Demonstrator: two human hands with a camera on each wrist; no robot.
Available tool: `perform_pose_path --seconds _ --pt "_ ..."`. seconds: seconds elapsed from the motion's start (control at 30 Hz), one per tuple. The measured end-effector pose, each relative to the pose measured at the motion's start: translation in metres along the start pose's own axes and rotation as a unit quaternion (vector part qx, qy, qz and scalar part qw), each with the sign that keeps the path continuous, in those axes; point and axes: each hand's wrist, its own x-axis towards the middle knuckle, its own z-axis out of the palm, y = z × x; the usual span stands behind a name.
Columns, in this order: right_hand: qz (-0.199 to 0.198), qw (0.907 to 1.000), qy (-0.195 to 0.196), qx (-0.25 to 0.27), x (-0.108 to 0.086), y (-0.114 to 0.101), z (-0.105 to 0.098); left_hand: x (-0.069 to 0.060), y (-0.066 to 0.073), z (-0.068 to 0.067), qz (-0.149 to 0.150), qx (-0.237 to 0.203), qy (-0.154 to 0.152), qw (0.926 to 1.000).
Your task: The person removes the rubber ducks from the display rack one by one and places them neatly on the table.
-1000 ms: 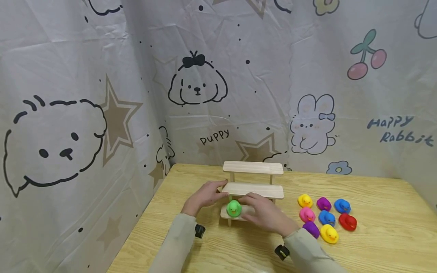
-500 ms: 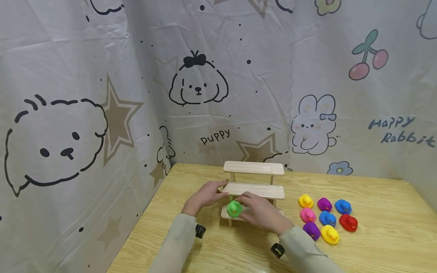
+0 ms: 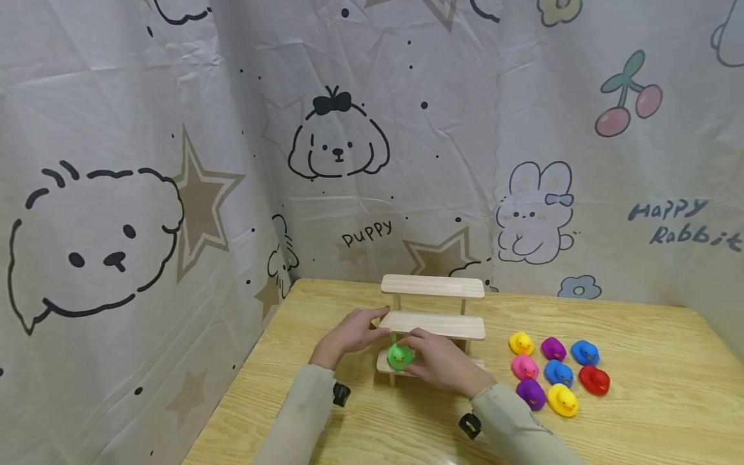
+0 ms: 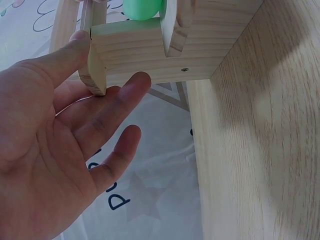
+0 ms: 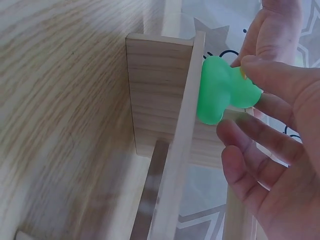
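A green rubber duck [image 3: 398, 357] sits at the left end of the lowest step of a three-tier wooden display stand [image 3: 433, 324]. My right hand [image 3: 446, 363] holds the duck from the right; the right wrist view shows the thumb and fingertips about the head of the duck [image 5: 215, 92]. At the stand's left end my left hand [image 3: 351, 336] grips the middle step. In the left wrist view, the thumb of that hand [image 4: 65, 130] lies on the step's end, with its fingers on the far side. Only the base of the duck [image 4: 142, 7] shows there.
Right of the stand, several rubber ducks stand grouped on the wood-grain table [image 3: 657, 361], among them a pink duck [image 3: 525, 367], a red duck [image 3: 594, 380] and a yellow duck [image 3: 562, 400]. A printed cloth [image 3: 430, 161] hangs behind and at the left.
My right hand has shifted slightly left and its fingers have closed on the green duck, which has turned a little. The left hand stays on the stand.
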Motion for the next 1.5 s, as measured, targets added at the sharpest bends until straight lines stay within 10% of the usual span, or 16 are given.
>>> perform_pose_path --seconds 1.5 --pt "0.022 0.9993 0.007 -0.031 -0.014 -0.003 -0.007 0.000 -0.001 0.002 0.003 -0.008 0.005 1.0000"
